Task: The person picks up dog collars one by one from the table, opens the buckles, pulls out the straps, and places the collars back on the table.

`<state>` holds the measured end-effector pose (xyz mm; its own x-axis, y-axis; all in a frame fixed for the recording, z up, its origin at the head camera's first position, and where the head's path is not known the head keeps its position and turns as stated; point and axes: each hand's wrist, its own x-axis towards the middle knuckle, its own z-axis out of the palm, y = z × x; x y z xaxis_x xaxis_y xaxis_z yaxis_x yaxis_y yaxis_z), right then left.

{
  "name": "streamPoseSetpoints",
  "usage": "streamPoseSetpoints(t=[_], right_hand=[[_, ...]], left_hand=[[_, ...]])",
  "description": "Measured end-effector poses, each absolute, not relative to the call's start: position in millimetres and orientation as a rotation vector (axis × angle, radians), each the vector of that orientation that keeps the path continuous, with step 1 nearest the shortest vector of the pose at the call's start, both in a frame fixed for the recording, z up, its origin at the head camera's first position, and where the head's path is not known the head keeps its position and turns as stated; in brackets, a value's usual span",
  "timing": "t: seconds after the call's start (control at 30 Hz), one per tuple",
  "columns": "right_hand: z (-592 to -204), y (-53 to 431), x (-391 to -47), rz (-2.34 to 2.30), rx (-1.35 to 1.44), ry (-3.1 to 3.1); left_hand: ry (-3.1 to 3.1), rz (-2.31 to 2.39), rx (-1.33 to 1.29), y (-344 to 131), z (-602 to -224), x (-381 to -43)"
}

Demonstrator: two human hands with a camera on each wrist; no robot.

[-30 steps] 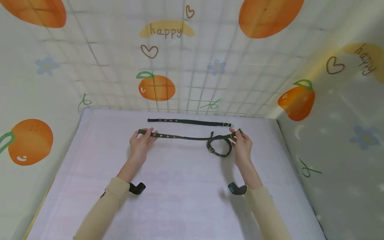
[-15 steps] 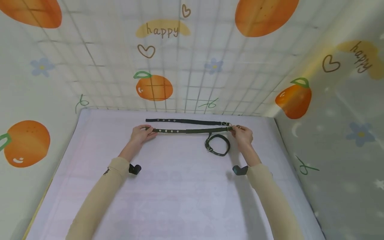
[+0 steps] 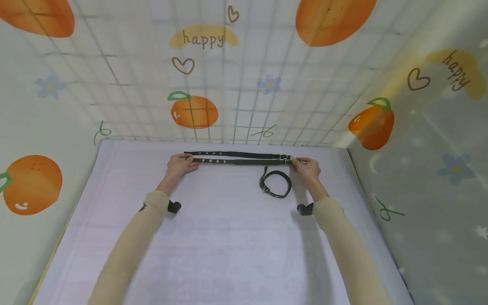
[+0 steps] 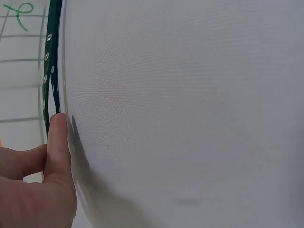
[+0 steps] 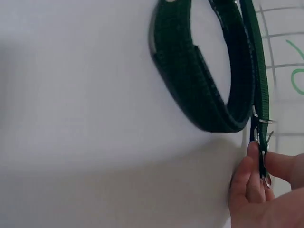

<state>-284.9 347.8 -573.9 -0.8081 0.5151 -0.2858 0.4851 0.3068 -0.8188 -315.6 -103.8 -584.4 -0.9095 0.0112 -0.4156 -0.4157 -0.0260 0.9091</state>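
A dark green collar strap (image 3: 251, 162) with eyelets is stretched level between both hands near the back of the table. My left hand (image 3: 179, 165) pinches its eyelet end between thumb and fingers. At the other end my right hand (image 3: 307, 168) pinches the strap by its metal buckle (image 5: 262, 137). Just behind it lies another dark collar strap (image 3: 244, 155), straight and nearly parallel. A third collar (image 3: 288, 182), buckled into a ring, stands in front of the strap's right part; the right wrist view shows this looped collar (image 5: 190, 85) close up.
The white-covered table (image 3: 236, 245) ends at a back wall (image 3: 244, 127) with a grid and orange print. A side wall (image 3: 431, 212) stands at the right. Dark wrist devices (image 3: 174, 207) stick out from the sleeves.
Both hands have moved the held strap back toward the other straight strap. It has straightened, its flat side now facing the head camera. The looped collar stays in place.
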Motion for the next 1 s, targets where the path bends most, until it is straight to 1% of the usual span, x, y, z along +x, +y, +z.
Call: streamPoseSetpoints(t=[0.27, 0.53, 0.77, 1.0], right_hand=[[-581.3, 344.6, -284.8, 1.310, -0.738, -2.604], [-582.5, 341.5, -282.7, 1.138, -0.700, -2.680], [-581.4, 341.9, -280.1, 1.102, -0.649, -2.702], [-591.5, 342.6, -279.1, 1.012, -0.481, -2.713]], left_hand=[[2.258, 1.923, -0.373, -106.9, -598.4, -323.4], [2.493, 1.751, -0.328, -111.5, -603.5, -334.1], [2.672, 1.586, -0.275, -108.9, -604.7, -334.1], [2.786, 1.476, -0.263, -103.2, -599.8, -329.8]])
